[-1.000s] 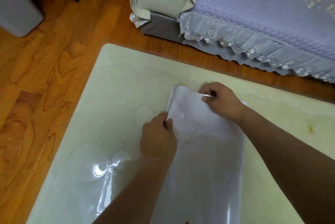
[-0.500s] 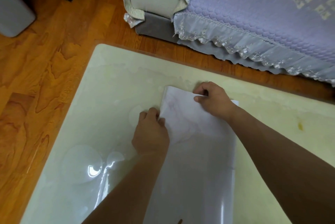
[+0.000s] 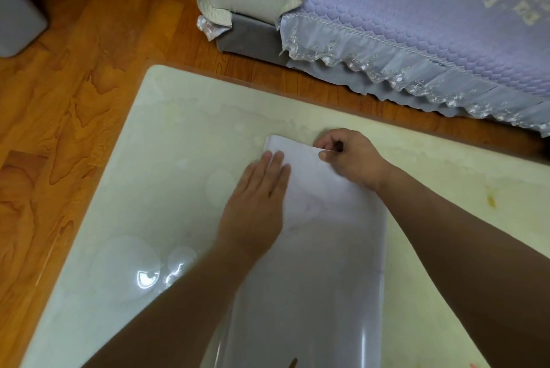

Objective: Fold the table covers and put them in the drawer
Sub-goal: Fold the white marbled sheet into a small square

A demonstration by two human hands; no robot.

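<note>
Press the flat left hand (image 3: pixel 256 207) along the table cover (image 3: pixel 324 248) fold while the right hand (image 3: pixel 351 159) pinches its far edge aligned.

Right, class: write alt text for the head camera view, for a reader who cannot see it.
A person's left hand presses flat on a folded white table cover while the right hand pinches its far edge. The cover lies on a pale glossy table, with a wooden floor and a lilac-covered sofa beyond.
</note>
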